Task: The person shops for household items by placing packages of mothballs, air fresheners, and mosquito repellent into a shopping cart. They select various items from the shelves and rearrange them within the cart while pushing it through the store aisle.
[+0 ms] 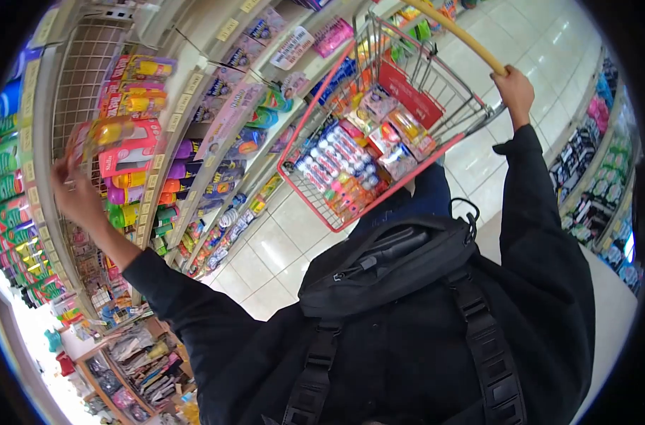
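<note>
My left hand (pixel 82 195), blurred by motion, is raised at the shelf on the left. Its fingers are closed at the lower edge of a clear pack with a yellow item inside (pixel 103 134), which is smeared too. Similar clear packs (pixel 149 67) hang just above it on a wire grid (pixel 89 42), and a pink-and-white pack (pixel 131 152) is right beside it. My right hand (pixel 515 92) is wrapped round the yellow handle (pixel 471 42) of a shopping cart (pixel 322 219). Inside the cart lie red, white and blue packs (pixel 333 159), orange packs (pixel 351 191) and several boxes (pixel 390 134).
Shelves with price strips (pixel 184 99) and bright bottles and packs line the left side. More stocked shelves (pixel 606 170) stand at right. A black bag (pixel 386 262) is strapped across my chest. Pale floor tiles (pixel 273 244) show between shelf and cart.
</note>
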The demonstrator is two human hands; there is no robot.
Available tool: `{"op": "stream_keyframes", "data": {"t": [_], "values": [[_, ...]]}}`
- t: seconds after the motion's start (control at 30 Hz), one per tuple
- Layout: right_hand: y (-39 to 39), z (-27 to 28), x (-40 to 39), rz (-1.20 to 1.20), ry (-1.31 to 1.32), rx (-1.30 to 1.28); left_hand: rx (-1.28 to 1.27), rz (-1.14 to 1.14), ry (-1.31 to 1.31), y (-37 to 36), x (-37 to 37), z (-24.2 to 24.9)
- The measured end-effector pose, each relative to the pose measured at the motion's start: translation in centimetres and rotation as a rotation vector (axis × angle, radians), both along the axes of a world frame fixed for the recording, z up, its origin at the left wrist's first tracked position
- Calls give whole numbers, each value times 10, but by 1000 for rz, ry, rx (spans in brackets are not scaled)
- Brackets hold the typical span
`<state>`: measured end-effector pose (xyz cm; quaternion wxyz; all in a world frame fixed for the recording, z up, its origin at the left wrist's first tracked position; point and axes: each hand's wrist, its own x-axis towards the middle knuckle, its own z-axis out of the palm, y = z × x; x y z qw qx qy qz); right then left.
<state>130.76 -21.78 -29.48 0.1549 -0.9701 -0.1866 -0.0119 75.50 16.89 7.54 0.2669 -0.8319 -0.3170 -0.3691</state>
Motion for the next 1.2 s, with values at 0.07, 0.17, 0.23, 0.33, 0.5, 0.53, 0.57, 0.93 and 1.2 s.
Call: {"op": "stream_keyframes", "data": {"t": [0.07, 0.17, 0.23, 0.33, 0.5, 0.53, 0.57, 0.93, 1.2], "values": [[-1, -2, 2, -4, -3, -7, -54, -84, -212, -31, 0, -4], [-1, -2, 3, 7, 3, -25, -140, -153, -390, -64, -12, -38], [-2, -5, 5, 13, 8, -35, -387, -172, -530, -94, -8, -90], [1, -4, 4, -2, 36, -26, -864, -34, -779, -123, 1, -208], [1, -4, 3, -18, 27, -33, -1791, 14, -1287, -181, -5, -398], [1, -5, 4, -10, 9, -41, -1914, 57, -1320, -192, 1, -414], [-1, -5, 5, -4, 29, -65, -1917, 80, -1235, -201, 6, -424], [3, -2, 9, -11, 186, -129, -1763, -108, -231, -157, 19, -496], [4, -1, 9, -27, 178, -108, -1616, -208, -236, -163, 75, -473]]}}
